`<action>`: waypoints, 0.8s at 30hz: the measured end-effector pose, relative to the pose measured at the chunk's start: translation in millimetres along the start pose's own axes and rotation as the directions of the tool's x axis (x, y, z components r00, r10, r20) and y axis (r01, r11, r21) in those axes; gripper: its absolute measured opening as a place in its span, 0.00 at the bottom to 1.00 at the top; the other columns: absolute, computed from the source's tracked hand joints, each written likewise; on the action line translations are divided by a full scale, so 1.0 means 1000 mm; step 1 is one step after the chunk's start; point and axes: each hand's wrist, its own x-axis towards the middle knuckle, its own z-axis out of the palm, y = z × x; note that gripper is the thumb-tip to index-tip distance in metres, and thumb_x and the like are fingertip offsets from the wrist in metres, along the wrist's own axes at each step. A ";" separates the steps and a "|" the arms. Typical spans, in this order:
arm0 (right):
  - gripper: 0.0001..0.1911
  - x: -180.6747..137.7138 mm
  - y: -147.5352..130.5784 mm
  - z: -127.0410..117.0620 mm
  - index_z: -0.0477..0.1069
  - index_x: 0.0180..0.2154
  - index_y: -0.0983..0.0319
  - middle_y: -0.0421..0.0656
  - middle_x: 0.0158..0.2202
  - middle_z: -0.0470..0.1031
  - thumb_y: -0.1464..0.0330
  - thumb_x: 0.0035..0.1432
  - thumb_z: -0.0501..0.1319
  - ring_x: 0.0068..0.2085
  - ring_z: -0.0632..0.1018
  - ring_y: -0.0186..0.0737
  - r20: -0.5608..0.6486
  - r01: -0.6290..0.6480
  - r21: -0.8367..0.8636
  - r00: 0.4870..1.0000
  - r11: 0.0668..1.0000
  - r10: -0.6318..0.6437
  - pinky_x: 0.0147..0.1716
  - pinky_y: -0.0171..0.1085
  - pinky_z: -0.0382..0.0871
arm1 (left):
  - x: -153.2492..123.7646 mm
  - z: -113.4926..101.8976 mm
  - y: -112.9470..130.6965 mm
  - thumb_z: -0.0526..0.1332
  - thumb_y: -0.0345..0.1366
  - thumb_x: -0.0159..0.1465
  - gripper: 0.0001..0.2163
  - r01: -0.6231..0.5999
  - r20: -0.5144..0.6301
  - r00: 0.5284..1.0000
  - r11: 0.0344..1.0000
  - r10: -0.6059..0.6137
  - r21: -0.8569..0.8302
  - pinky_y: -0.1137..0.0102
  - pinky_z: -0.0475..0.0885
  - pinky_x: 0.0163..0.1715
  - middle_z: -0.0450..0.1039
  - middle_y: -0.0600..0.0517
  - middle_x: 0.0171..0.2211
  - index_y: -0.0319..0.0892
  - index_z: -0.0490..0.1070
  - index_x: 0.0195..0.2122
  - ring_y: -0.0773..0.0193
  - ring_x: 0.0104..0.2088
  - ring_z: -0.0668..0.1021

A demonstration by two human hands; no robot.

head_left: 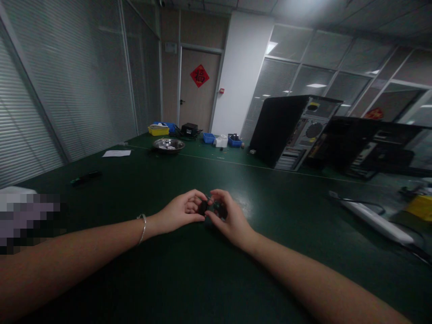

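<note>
Just above the green table, my left hand has its fingers curled round a small black part. Its kind is too dark and small to make out. My right hand faces it from the other side, with thumb and fingers bent toward the same part. Something small and greyish shows at the right fingertips, partly hidden by them. The two hands nearly touch at their tips. A bracelet circles my left wrist.
A steel bowl, a yellow bin and blue bins stand at the back. A black computer tower is at the back right. On the right lies a white power strip; on the left, a paper sheet and a dark slim object.
</note>
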 end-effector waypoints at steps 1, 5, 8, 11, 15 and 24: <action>0.24 0.000 0.000 0.000 0.56 0.53 0.57 0.44 0.44 0.69 0.71 0.57 0.61 0.43 0.73 0.39 0.001 -0.004 -0.006 1.000 1.000 0.004 0.45 0.40 0.68 | 0.000 0.000 -0.001 0.66 0.27 0.55 0.19 -0.009 -0.005 1.000 1.000 0.009 0.014 0.62 0.71 0.45 0.69 0.51 0.39 0.41 0.63 0.46 0.63 0.40 0.75; 0.25 0.001 -0.001 0.000 0.56 0.54 0.57 0.44 0.44 0.70 0.71 0.56 0.62 0.43 0.74 0.40 -0.016 -0.005 -0.048 1.000 0.999 0.004 0.45 0.40 0.68 | -0.001 0.001 0.000 0.66 0.28 0.55 0.20 -0.031 -0.022 0.999 0.996 0.033 0.084 0.63 0.72 0.43 0.69 0.51 0.41 0.41 0.63 0.47 0.65 0.38 0.75; 0.26 0.001 -0.002 -0.001 0.57 0.54 0.56 0.43 0.43 0.72 0.69 0.56 0.63 0.43 0.74 0.40 -0.040 -0.008 -0.071 0.999 0.997 0.005 0.44 0.41 0.68 | -0.002 0.002 0.003 0.66 0.28 0.54 0.20 -0.019 -0.026 0.999 0.996 0.022 0.092 0.64 0.72 0.41 0.69 0.51 0.42 0.41 0.63 0.47 0.66 0.37 0.75; 0.26 0.002 -0.003 -0.002 0.57 0.54 0.56 0.42 0.43 0.73 0.69 0.55 0.64 0.43 0.74 0.41 -0.051 -0.005 -0.060 0.999 0.998 0.002 0.44 0.40 0.67 | -0.002 0.002 0.004 0.67 0.28 0.54 0.20 -0.010 -0.025 1.000 0.998 0.011 0.060 0.63 0.72 0.41 0.70 0.51 0.42 0.41 0.64 0.47 0.65 0.37 0.76; 0.26 0.003 -0.002 -0.002 0.59 0.53 0.56 0.42 0.42 0.73 0.68 0.54 0.65 0.43 0.74 0.40 -0.068 0.011 -0.034 0.998 0.999 -0.013 0.44 0.40 0.67 | -0.001 0.001 0.003 0.67 0.28 0.54 0.20 -0.004 0.000 1.000 1.000 0.004 -0.023 0.61 0.72 0.44 0.71 0.50 0.41 0.41 0.64 0.47 0.62 0.41 0.77; 0.17 0.004 0.006 -0.001 0.63 0.50 0.58 0.43 0.42 0.72 0.72 0.58 0.60 0.44 0.74 0.39 -0.093 0.028 -0.002 0.995 1.000 -0.028 0.46 0.40 0.68 | 0.001 0.000 0.007 0.64 0.28 0.58 0.19 0.025 0.018 1.000 0.997 -0.024 -0.076 0.58 0.70 0.49 0.72 0.45 0.47 0.38 0.65 0.51 0.58 0.45 0.77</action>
